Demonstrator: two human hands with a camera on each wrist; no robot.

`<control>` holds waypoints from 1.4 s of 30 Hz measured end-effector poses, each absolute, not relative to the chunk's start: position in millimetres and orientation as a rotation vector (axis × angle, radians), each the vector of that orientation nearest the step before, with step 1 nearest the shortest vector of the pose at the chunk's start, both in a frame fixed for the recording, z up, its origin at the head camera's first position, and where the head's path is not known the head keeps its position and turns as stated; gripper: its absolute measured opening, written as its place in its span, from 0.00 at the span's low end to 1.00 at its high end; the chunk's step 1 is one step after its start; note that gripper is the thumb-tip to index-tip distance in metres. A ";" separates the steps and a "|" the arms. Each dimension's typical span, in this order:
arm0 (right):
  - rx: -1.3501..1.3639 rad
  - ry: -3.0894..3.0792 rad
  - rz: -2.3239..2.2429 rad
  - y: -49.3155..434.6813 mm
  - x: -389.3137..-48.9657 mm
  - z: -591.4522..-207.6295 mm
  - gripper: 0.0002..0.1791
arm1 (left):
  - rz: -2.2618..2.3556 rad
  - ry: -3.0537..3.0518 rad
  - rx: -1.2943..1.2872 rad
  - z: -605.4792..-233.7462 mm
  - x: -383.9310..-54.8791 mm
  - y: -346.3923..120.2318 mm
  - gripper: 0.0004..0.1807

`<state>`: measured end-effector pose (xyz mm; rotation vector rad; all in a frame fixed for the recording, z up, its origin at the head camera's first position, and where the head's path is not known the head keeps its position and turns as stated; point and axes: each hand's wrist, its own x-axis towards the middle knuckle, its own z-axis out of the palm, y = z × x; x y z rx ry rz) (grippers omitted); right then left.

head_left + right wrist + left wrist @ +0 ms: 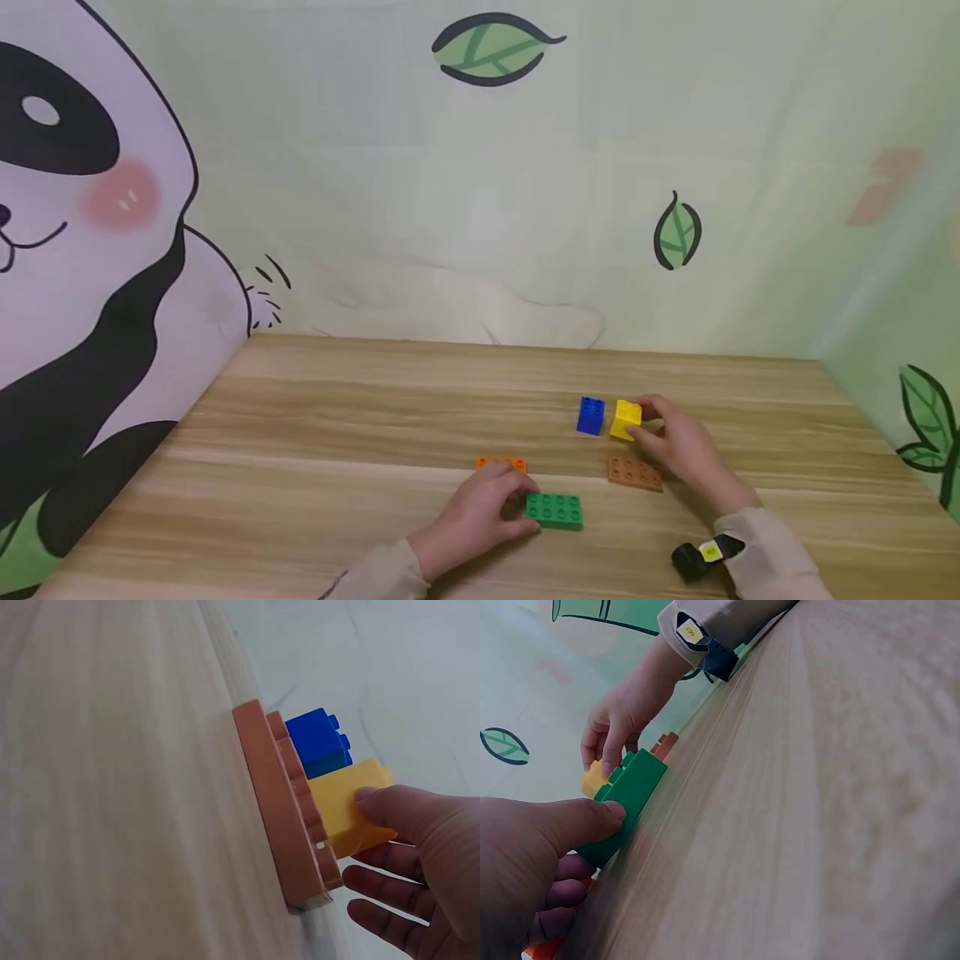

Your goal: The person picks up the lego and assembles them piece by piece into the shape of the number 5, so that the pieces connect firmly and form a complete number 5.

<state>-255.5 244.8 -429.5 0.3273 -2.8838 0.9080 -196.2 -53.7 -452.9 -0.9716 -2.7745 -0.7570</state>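
Note:
With thumb and fingers my left hand [483, 512] pinches the left end of a green brick [554, 511], studs up on the table. Just beyond that hand lies an orange brick [501, 463], partly hidden by the fingers. Farther back on the right, my right hand [686, 446] pinches a yellow brick [626, 419] from its right side; the thumb shows on it in the right wrist view. A blue brick [591, 415] stands left of the yellow one, a small gap apart. Nearer to me than the yellow brick is a flat brown brick [634, 472], untouched.
The wooden table [337, 417] runs back to a wall cloth [465, 208] printed with leaves and a panda [127, 275]. A black strap device [705, 557] with a yellow label is on the right wrist, close above the tabletop.

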 end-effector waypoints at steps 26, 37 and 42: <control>0.444 -2.780 0.813 237.9 -240.2 -402.5 0.22 | -0.808 -2.813 -0.945 -457.7 -194.8 -51.6 0.19; 0.498 -2.780 0.896 232.8 -230.6 -398.4 0.22 | -0.830 -2.816 -0.947 -454.4 -194.8 -54.1 0.19; 0.522 -2.801 0.915 229.6 -226.3 -397.3 0.22 | -0.848 -2.823 -0.959 -451.5 -196.0 -54.9 0.19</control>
